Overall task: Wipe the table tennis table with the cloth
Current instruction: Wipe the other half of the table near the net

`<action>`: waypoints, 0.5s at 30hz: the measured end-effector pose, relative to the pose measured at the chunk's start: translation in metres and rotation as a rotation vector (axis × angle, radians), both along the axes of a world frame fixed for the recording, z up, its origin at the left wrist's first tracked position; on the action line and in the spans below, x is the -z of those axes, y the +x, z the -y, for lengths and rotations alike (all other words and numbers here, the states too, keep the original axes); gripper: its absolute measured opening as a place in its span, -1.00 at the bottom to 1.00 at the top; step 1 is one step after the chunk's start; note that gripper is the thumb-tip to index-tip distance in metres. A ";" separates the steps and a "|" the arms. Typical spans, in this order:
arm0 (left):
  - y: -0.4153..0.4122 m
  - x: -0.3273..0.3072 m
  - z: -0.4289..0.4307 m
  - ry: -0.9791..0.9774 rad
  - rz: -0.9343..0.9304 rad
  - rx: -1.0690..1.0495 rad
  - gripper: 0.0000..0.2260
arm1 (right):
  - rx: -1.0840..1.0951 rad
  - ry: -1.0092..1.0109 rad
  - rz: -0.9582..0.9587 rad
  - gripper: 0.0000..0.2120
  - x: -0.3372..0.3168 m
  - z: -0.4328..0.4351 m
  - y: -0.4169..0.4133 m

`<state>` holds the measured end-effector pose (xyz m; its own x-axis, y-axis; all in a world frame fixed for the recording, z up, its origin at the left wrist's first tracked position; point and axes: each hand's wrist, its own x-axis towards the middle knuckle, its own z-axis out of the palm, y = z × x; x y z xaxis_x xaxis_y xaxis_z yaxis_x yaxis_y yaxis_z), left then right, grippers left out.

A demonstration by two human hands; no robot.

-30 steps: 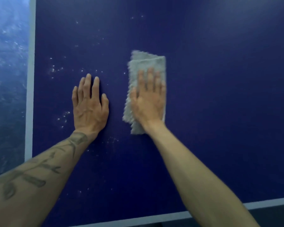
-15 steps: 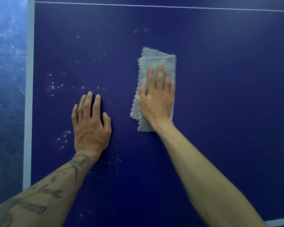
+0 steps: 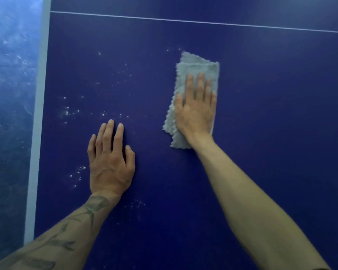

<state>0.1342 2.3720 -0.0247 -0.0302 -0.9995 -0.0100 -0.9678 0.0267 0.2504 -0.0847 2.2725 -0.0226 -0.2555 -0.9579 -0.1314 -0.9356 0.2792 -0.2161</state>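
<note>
A folded grey cloth [image 3: 198, 69] lies flat on the dark blue table tennis table [image 3: 271, 114]. My right hand [image 3: 196, 110] presses on the cloth with straight fingers, covering its lower half. My left hand [image 3: 110, 162] rests flat on the bare table surface, to the left of the cloth and nearer to me, apart from it. White dust specks [image 3: 66, 113] are scattered on the table left of the cloth and around my left hand.
The table's pale left edge band [image 3: 38, 121] runs top to bottom, with blue floor [image 3: 8, 94] beyond it. A thin white line [image 3: 183, 20] crosses the table far from me.
My right hand has slid the cloth away from me and to the right across the table. My left hand has stayed flat in about the same spot.
</note>
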 end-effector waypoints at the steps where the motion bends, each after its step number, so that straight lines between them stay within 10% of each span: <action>1: 0.000 0.000 0.000 -0.002 0.001 -0.001 -0.47 | -0.065 -0.009 0.010 -0.37 0.001 -0.002 0.015; 6: 0.000 -0.002 0.001 -0.011 0.003 -0.001 -0.47 | -0.407 -0.040 -0.022 -0.37 0.007 -0.054 0.015; 15: 0.000 -0.001 0.001 -0.001 0.001 -0.005 -0.48 | 0.001 0.002 -0.007 -0.37 -0.001 0.063 -0.010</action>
<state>0.1345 2.3712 -0.0235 -0.0251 -0.9996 -0.0091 -0.9682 0.0221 0.2492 -0.0942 2.2097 -0.0215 -0.2573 -0.9573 -0.1318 -0.9369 0.2805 -0.2088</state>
